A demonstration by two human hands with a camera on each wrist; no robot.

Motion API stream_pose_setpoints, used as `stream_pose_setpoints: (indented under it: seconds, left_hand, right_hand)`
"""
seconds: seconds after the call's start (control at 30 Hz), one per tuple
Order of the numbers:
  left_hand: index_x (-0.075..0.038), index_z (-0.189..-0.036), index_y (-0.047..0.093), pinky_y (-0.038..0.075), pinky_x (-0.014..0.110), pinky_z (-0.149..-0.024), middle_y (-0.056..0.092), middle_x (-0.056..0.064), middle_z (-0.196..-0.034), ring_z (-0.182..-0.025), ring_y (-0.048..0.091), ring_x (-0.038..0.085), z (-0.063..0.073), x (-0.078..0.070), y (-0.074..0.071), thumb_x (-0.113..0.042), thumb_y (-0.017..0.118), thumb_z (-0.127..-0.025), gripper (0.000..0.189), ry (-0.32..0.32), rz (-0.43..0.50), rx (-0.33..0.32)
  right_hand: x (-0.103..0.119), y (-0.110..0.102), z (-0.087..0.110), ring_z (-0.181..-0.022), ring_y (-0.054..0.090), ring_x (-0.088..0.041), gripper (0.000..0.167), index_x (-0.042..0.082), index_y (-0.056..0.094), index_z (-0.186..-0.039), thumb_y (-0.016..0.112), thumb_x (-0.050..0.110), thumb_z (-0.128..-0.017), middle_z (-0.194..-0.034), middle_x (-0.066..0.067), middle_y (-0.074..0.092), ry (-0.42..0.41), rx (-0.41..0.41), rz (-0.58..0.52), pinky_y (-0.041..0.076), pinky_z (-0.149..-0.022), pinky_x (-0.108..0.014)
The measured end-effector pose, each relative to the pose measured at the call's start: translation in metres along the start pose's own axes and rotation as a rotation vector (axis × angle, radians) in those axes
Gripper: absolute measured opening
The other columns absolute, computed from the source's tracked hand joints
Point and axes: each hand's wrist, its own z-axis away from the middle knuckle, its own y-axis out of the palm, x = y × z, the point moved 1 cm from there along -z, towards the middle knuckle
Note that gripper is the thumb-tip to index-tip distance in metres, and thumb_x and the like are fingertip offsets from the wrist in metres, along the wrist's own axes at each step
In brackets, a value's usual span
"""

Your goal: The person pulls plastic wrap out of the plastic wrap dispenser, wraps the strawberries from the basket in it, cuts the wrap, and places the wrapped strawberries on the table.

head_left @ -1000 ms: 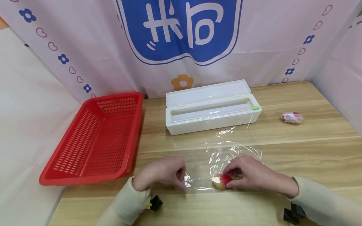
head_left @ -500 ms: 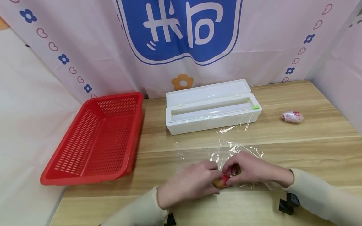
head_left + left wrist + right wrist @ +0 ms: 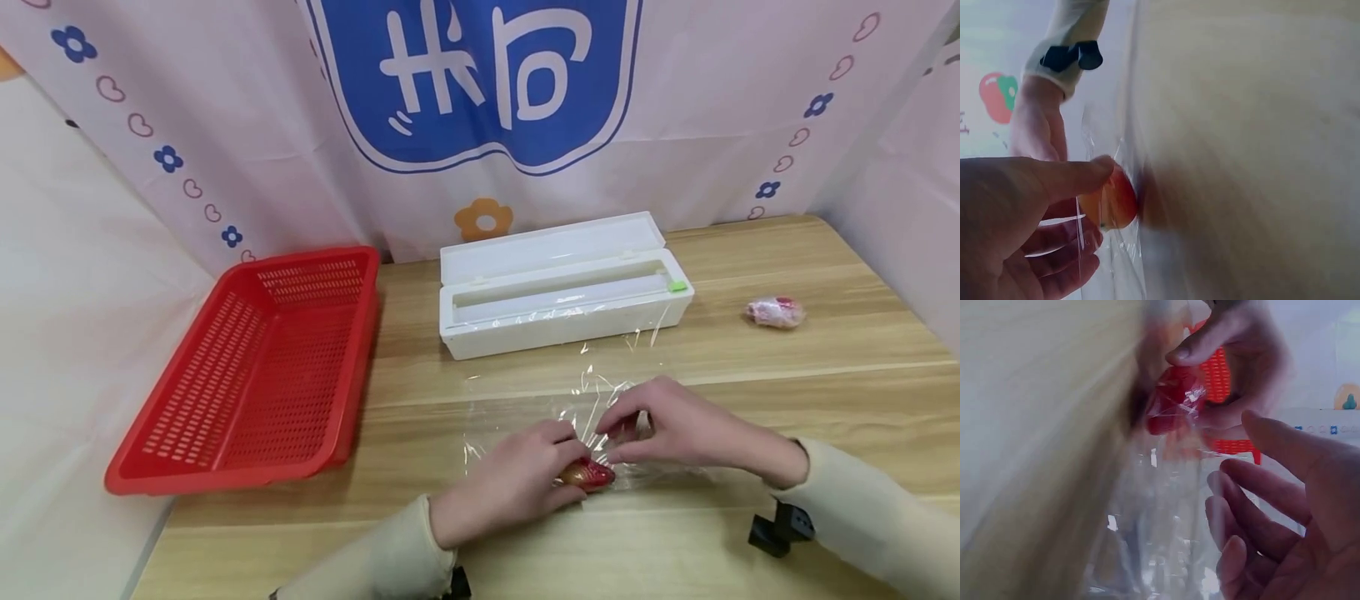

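Observation:
A small red-and-yellow fruit, apple-like in the left wrist view, lies near the table's front under clear plastic wrap. My left hand grips it from the left, thumb on the near side and fingers over the far side. Film stretches tight and creased over its red end. Just to the right, my right hand hovers over the wrap, thumb and fingers apart with nothing pinched between them. The sheet runs back to a white wrap dispenser, whose lid stands up and whose roll shows inside.
A red perforated basket stands on the left of the wooden table. At the right rear lies a small wrapped bundle with red showing through. A printed cloth hangs behind the table.
My left hand has come in from the left and taken hold of the fruit. My right hand has let go of it and moved slightly back and right. The film now wraps the fruit more closely.

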Motion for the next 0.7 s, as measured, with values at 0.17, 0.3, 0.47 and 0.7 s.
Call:
stream_pose_setpoints:
  seconds: [0.17,0.3,0.47,0.7]
  left_hand:
    - [-0.018,-0.112,0.070,0.048,0.010,-0.074,0.068,-0.009,-0.100,-0.085,0.058,0.000,-0.003,0.011,-0.002,-0.037,0.078,-0.083,0.035,-0.050,0.140,0.046]
    - [-0.013,-0.118,0.065,0.049,0.011,-0.076,0.071,-0.007,-0.098,-0.085,0.062,0.001,-0.007,0.019,-0.003,-0.035,0.077,-0.085,0.042,-0.096,0.267,0.073]
    - [-0.011,-0.122,0.061,0.052,0.011,-0.079,0.074,-0.005,-0.098,-0.087,0.066,-0.002,-0.008,0.024,-0.001,-0.034,0.074,-0.088,0.043,-0.159,0.405,0.100]
    - [-0.011,-0.120,0.064,0.054,0.015,-0.082,0.075,-0.003,-0.103,-0.093,0.069,0.002,-0.007,0.028,-0.004,-0.035,0.065,-0.095,0.034,-0.160,0.329,0.074]
  right_hand:
    - [0.015,0.001,0.001,-0.081,0.066,0.000,0.019,0.025,0.076,-0.097,0.081,0.030,-0.080,-0.092,0.014,0.074,-0.147,-0.062,0.248,0.057,-0.072,-0.024]
    - [0.017,0.007,0.000,-0.083,0.068,-0.001,0.023,0.024,0.076,-0.097,0.082,0.031,-0.076,-0.092,0.013,0.075,-0.138,-0.050,0.329,0.057,-0.076,-0.026]
    - [0.009,0.012,-0.003,-0.083,0.065,0.003,0.025,0.024,0.075,-0.102,0.081,0.032,-0.079,-0.094,0.015,0.074,-0.086,-0.011,0.258,0.055,-0.075,-0.024]
    - [-0.008,0.018,-0.010,-0.076,0.061,0.004,0.016,0.025,0.074,-0.102,0.075,0.020,-0.087,-0.089,0.015,0.071,-0.006,0.076,0.009,0.055,-0.069,-0.019]
